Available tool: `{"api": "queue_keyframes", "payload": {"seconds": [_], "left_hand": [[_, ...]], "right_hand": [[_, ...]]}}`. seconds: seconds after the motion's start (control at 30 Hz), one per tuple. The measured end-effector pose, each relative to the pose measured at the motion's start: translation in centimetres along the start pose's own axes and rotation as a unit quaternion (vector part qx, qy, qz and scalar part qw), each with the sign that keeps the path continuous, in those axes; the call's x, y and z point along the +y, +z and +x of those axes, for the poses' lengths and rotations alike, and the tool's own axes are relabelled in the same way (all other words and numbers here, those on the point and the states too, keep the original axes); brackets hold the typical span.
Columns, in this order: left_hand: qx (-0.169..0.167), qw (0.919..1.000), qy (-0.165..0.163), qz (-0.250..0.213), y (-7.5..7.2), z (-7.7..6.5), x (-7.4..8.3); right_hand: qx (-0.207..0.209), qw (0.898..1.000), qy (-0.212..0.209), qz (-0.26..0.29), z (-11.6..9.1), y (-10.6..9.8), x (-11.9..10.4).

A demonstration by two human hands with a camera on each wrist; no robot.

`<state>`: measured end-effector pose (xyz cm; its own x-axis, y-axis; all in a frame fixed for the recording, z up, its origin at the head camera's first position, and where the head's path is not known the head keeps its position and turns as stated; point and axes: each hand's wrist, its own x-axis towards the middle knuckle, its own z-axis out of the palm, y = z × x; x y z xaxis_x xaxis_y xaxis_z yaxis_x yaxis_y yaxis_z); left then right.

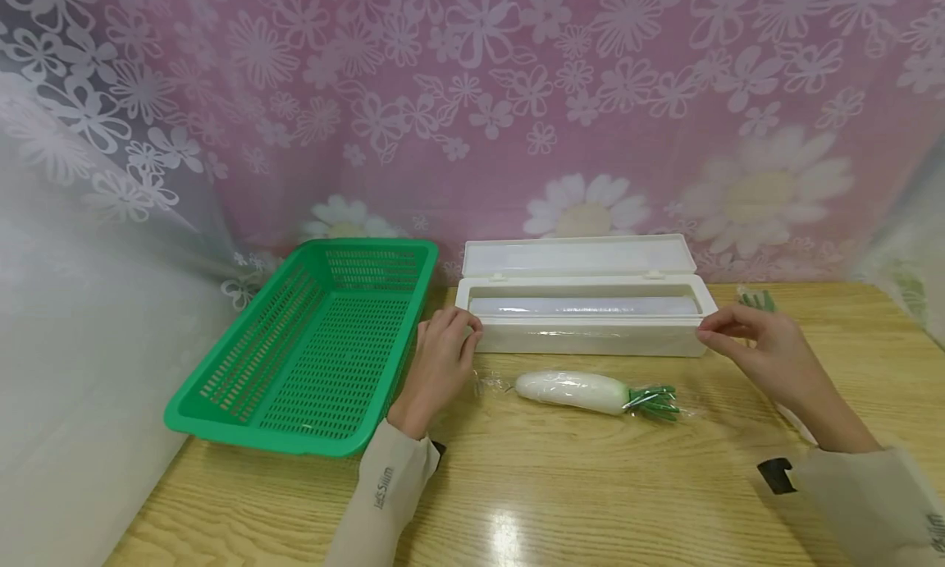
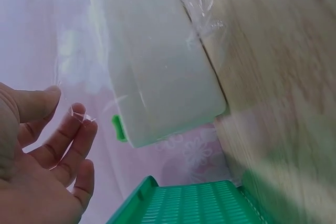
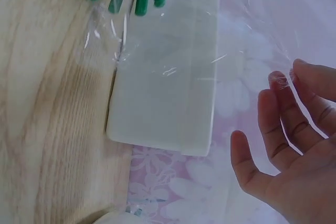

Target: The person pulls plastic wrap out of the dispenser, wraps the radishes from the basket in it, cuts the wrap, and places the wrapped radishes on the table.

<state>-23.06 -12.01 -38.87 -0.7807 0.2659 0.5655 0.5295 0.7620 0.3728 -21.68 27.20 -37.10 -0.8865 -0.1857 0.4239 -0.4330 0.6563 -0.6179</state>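
My left hand (image 1: 440, 362) pinches one edge of clear cling film (image 2: 81, 115) between thumb and fingers, by the left front corner of a white dispenser box (image 1: 591, 339). At the box's right front corner my right hand (image 1: 775, 362) pinches the film too, its thumb against the index finger. The sheet spans between both hands along the box front. Inside the box, under its raised lid (image 1: 576, 257), lies a film roll (image 1: 583, 306). A white radish (image 1: 572, 390) with green leaf stubs lies in front of the box, film crinkled around its ends.
To the left, a green plastic basket (image 1: 288, 447) with slotted sides sits on the wooden table (image 1: 561, 485). Green leaf stubs of another film-wrapped radish (image 1: 757, 300) show behind my right hand, its body mostly hidden by my arm. A pink floral curtain (image 1: 472, 165) hangs behind.
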Motion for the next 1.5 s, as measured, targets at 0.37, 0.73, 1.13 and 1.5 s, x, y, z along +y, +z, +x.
{"api": "queue_keyframes", "payload": {"seconds": [0.37, 0.73, 1.13, 1.5], "left_hand": [[-0.014, 0.9985, 0.051, 0.012, -1.1, -2.1, 0.3], [-0.145, 0.9835, 0.093, 0.058, -2.6, -3.6, 0.7], [-0.274, 0.9545, 0.107, 0.051, -2.4, -3.6, 0.6], [-0.274, 0.9537, 0.106, 0.064, -2.3, -3.3, 0.7]], "right_hand": [[-0.017, 0.999, -0.037, 0.034, -2.3, -0.2, -0.7], [-0.048, 0.986, -0.157, 0.020, -4.3, 0.2, -0.2], [-0.111, 0.966, -0.234, -0.001, -5.1, 1.1, 1.0], [-0.130, 0.956, -0.261, -0.020, -5.0, 1.0, 0.8]]}}
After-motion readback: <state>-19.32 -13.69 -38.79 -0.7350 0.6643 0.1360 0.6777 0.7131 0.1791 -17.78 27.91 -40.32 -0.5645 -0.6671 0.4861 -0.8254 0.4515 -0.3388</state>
